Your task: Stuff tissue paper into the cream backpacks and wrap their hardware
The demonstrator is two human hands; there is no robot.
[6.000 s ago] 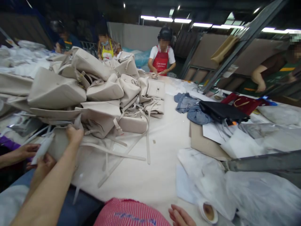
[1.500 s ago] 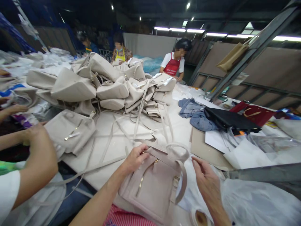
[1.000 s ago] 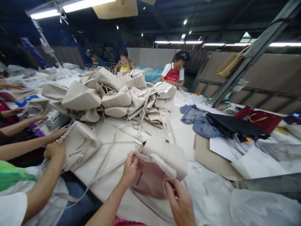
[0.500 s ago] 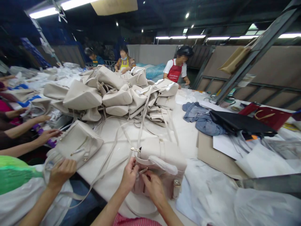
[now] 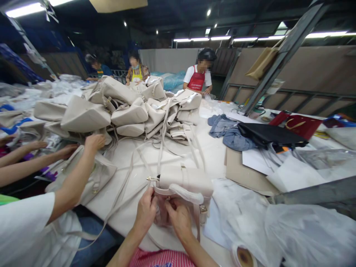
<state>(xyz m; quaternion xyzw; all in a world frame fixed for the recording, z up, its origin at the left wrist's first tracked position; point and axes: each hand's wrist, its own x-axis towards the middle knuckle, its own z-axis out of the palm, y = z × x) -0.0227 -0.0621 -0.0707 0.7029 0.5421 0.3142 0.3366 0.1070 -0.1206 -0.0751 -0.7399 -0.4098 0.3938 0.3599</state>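
Observation:
A cream bag (image 5: 185, 180) lies on the table right in front of me, its wrapped handle on the near side and a metal clasp at its left end. My left hand (image 5: 146, 207) is closed on the bag's near left edge, just below the clasp. Beside it, my right hand (image 5: 179, 218) has its fingers pinched at the bag's near side, under the handle. What those fingertips grip is too small and partly hidden. A long strap runs left from the bag.
A heap of cream bags (image 5: 128, 107) fills the table's middle. A co-worker's arm (image 5: 75, 174) reaches in at left over another bag. At right are blue cloth (image 5: 230, 131), a black bag (image 5: 272, 135), plastic sheets (image 5: 308, 230) and a tape roll (image 5: 244, 256). More people stand behind.
The view has shifted, moving most things left. The co-worker's hand at left has gone from the nearby bag up to the heap. A tape roll now shows at the bottom. My hands remain at the bag.

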